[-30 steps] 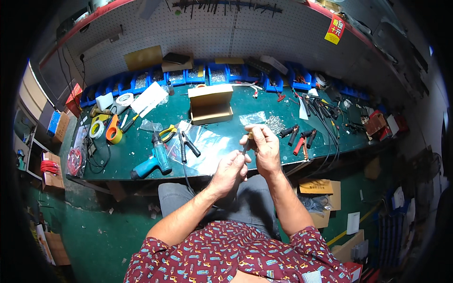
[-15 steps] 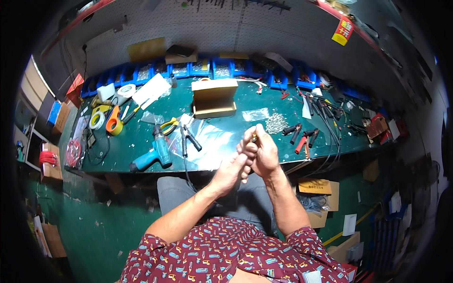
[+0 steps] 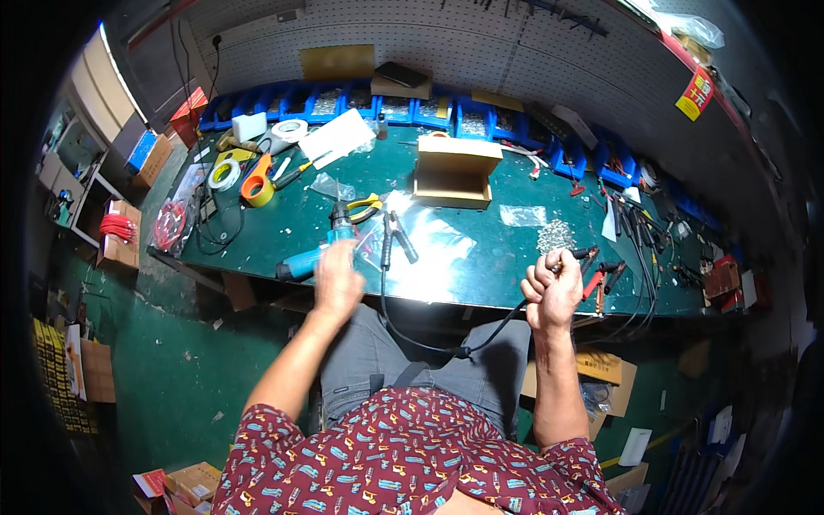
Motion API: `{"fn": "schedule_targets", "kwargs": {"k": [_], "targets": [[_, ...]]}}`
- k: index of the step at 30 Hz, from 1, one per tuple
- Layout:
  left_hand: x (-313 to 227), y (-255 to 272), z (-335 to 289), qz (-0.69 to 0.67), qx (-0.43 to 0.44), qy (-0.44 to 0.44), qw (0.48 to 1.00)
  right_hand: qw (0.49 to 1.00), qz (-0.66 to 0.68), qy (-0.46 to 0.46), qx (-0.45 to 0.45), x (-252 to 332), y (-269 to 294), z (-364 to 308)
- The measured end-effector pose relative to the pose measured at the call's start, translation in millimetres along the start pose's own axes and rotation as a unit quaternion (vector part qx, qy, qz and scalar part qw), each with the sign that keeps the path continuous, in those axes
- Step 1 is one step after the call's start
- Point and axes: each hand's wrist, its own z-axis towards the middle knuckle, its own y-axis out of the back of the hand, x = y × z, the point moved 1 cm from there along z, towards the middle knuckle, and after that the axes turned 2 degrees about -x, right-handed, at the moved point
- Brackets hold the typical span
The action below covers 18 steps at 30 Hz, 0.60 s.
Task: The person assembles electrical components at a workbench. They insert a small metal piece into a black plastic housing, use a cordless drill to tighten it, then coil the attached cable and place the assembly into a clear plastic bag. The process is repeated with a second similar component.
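Note:
My left hand (image 3: 338,281) is over the teal cordless drill (image 3: 299,265) lying near the bench's front edge, its fingers bent round the drill's body and hiding part of it. Out to the right, my right hand (image 3: 552,290) is closed on the end of a black cable (image 3: 412,342); the tip is mostly hidden by my fingers. That cable sags across my lap and leads up to a black-handled clamp (image 3: 397,236) on the bench. Yellow-handled pliers (image 3: 367,207) lie beside the drill's chuck.
An open cardboard box (image 3: 452,190) stands mid-bench. Right of it are a clear plastic bag (image 3: 523,215) and a heap of small metal parts (image 3: 556,234). Red clamps (image 3: 594,283) and black cables lie further right. Blue bins (image 3: 473,118) line the back; tape rolls (image 3: 257,190) sit left.
My hands have parted: the left moved left onto the drill, the right moved right with the cable end. The cable now stretches across my lap. The view has shifted leftward over the bench.

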Motion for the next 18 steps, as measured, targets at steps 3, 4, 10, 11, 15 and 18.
{"fn": "schedule_targets", "kwargs": {"k": [3, 4, 10, 11, 15, 18], "targets": [[61, 8, 2, 0.132, 0.108, 0.066, 0.983, 1.0, 0.013, -0.017, -0.012, -2, -4, 1], [77, 4, -4, 0.195, 0.133, 0.073, 0.969, 0.999, -0.009, -0.018, -0.028, -2, -13, 0], [95, -6, 15, 0.182, 0.177, 0.081, 0.964, 0.998, -0.039, -0.041, 0.003, 1, -14, -1], [97, -4, 14, 0.178, 0.174, 0.09, 0.964, 0.998, -0.049, -0.04, 0.002, 2, -15, -1], [75, 24, 10, 0.101, 0.067, 0.097, 0.988, 0.997, -0.061, -0.036, 0.01, 3, -10, 3], [5, 64, 13, -0.107, -0.047, 0.047, 0.992, 0.998, -0.05, -0.045, 0.007, 3, -12, 4]]}}
